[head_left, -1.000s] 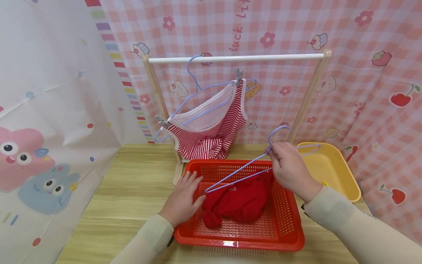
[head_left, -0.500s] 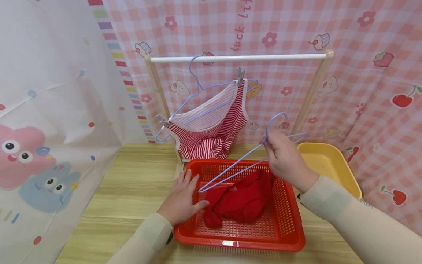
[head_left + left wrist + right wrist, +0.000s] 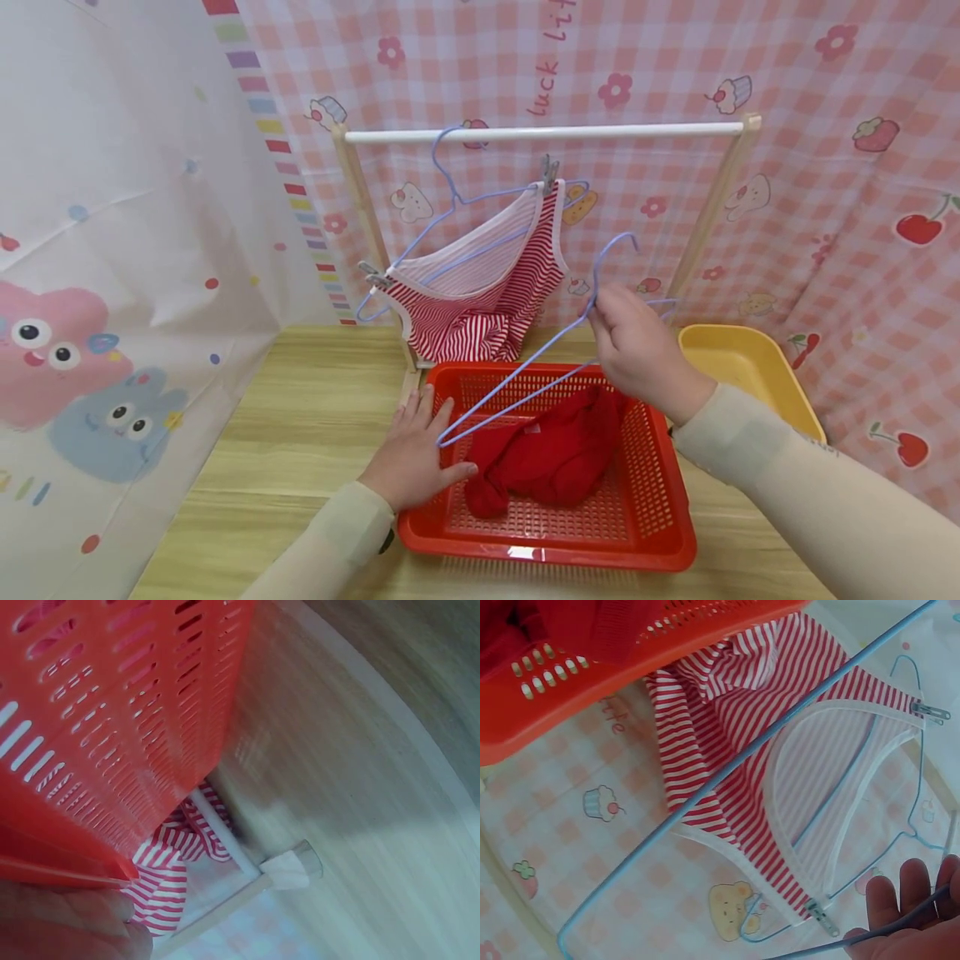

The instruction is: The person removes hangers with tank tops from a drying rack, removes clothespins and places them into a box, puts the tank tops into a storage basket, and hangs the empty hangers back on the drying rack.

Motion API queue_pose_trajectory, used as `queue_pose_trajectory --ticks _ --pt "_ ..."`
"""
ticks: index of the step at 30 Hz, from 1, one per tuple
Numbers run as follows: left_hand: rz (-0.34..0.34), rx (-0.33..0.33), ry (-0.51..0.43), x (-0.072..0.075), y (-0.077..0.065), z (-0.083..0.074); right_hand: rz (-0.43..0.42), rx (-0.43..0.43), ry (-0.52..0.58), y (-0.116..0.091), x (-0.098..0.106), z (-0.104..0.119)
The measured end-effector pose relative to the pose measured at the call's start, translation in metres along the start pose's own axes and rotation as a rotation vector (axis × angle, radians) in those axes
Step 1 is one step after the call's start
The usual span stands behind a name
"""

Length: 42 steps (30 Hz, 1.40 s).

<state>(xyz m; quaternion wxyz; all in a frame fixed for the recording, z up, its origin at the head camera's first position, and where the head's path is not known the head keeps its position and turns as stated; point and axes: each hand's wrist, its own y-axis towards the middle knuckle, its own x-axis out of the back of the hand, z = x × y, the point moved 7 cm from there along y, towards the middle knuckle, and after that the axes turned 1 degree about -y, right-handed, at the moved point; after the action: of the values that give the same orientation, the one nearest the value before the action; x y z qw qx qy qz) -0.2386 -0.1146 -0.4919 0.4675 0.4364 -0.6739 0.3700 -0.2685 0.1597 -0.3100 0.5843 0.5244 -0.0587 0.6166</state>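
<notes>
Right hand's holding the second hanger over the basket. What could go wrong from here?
1. A corner of the held hanger shows close beside the left hand; it might catch that hand or the red basket.
2. The striped top, clipped to the other hanger, hangs tilted; a bump could set it swinging.

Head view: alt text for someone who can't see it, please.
A person's right hand holds a blue hanger over a red basket holding red clothing; the left hand rests on the basket. Behind, a striped top is clipped to another hanger on a rack.
</notes>
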Motion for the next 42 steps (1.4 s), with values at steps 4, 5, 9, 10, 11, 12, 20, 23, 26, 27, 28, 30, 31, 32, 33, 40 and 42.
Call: queue_pose_trajectory --ticks 4,5,9,10,11,12,20,23,26,27,28,30,31,32,33,40,42 --pt "-0.001 -0.007 0.010 -0.001 0.001 -0.001 -0.030 0.048 0.025 0.004 0.002 0.006" --pt "-0.004 -0.010 0.010 -0.001 0.001 -0.002 -0.040 0.060 0.029 0.005 0.002 0.007" --pt "-0.011 -0.014 0.012 0.000 0.001 -0.004 -0.080 0.093 0.040 0.011 0.005 0.009" --pt "-0.010 -0.013 0.012 0.001 0.001 -0.004 -0.087 0.095 0.040 0.013 0.006 0.010" --pt "-0.007 -0.010 0.012 0.001 0.001 -0.005 -0.092 0.093 0.042 0.015 0.007 0.010" --pt "-0.005 -0.008 0.013 0.001 0.001 -0.005 -0.092 0.089 0.044 0.017 0.008 0.009" --pt "-0.005 -0.013 0.017 0.000 0.001 -0.006 -0.102 0.049 0.033 0.037 0.015 0.001" --pt "0.000 -0.007 0.014 -0.001 0.000 -0.005 -0.108 0.033 0.024 0.045 0.017 -0.005" --pt "0.008 0.002 0.018 -0.001 0.000 -0.004 -0.109 0.014 0.012 0.053 0.019 -0.010" --pt "0.008 0.004 0.022 -0.001 -0.001 -0.004 -0.106 0.006 0.013 0.055 0.020 -0.012" --pt "0.012 0.007 0.029 -0.002 -0.001 -0.003 -0.102 -0.003 0.009 0.058 0.020 -0.014" --pt "0.017 0.013 0.038 -0.003 0.000 -0.002 -0.095 -0.022 0.006 0.061 0.022 -0.017" --pt "0.018 0.016 0.041 -0.004 0.000 -0.002 -0.092 -0.032 0.006 0.063 0.023 -0.019" --pt "0.018 0.017 0.041 -0.004 0.000 -0.001 -0.091 -0.043 0.003 0.065 0.024 -0.022" --pt "0.020 0.019 0.041 -0.004 0.000 -0.001 -0.093 -0.053 0.000 0.067 0.026 -0.024" --pt "0.021 0.025 0.025 -0.001 -0.001 -0.003 -0.117 -0.137 -0.020 0.079 0.040 -0.042" --pt "0.023 0.027 0.028 -0.001 0.000 -0.003 -0.119 -0.160 -0.024 0.081 0.044 -0.045"
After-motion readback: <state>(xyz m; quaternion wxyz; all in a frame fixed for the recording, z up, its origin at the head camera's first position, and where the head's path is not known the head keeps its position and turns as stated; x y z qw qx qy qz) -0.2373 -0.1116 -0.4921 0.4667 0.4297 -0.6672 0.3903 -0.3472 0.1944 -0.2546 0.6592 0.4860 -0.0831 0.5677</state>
